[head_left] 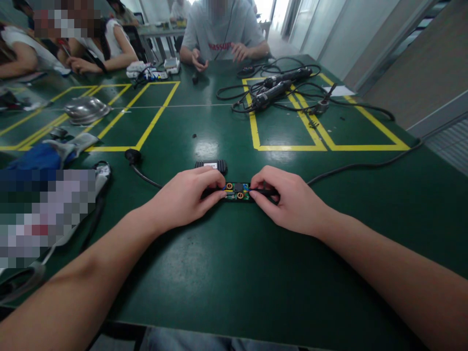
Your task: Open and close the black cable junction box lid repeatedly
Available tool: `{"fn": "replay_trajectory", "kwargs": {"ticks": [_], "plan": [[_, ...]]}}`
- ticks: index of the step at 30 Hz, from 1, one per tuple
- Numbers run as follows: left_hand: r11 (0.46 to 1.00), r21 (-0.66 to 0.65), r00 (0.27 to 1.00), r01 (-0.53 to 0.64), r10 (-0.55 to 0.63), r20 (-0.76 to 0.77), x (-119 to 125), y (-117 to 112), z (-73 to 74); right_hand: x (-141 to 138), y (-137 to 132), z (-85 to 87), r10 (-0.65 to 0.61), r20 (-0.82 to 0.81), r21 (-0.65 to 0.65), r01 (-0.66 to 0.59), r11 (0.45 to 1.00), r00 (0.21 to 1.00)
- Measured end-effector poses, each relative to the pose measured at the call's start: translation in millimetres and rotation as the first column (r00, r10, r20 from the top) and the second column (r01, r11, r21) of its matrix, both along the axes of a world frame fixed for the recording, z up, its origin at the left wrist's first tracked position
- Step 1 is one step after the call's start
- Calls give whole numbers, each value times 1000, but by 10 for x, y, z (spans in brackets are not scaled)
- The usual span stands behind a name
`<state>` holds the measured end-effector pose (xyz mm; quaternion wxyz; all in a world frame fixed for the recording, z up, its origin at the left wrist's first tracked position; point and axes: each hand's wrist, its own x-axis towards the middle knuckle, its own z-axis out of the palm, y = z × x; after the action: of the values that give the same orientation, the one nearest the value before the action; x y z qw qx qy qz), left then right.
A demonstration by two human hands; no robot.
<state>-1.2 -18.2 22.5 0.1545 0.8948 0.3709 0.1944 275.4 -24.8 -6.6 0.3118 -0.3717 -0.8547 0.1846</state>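
A small open black case with a green circuit board [237, 192] lies on the green table [234, 253] in front of me. My left hand [186, 195] is closed on its left end, fingers pinching the edge. My right hand [288, 197] is closed on its right end, where a black cable [365, 165] leaves toward the right. Just behind the board lies a ribbed black cover [211, 165]. A second black cable with a round plug [133, 157] runs in from the left.
Yellow tape marks boxes [153, 117] on the table. Black power tools with tangled cables [278, 90] lie at the back right. A metal bowl [86, 109] and a blue cloth [40, 156] sit left. Other people sit at the far side [223, 34] and far left.
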Motion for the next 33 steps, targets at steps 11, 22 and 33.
{"fn": "replay_trajectory", "kwargs": {"ticks": [11, 22, 33], "plan": [[1000, -13, 1000, -7, 7, 28, -93, 12, 101, 12, 19, 9, 2, -40, 8, -1, 1000, 999], [995, 97, 998, 10, -4, -62, -129, 55, 93, 1, 41, 23, 0, 38, 31, -1, 1000, 999], [951, 76, 953, -300, 297, 50, -138, 184, -102, -29, 7, -11, -39, 27, 21, 38, 999, 999]]}}
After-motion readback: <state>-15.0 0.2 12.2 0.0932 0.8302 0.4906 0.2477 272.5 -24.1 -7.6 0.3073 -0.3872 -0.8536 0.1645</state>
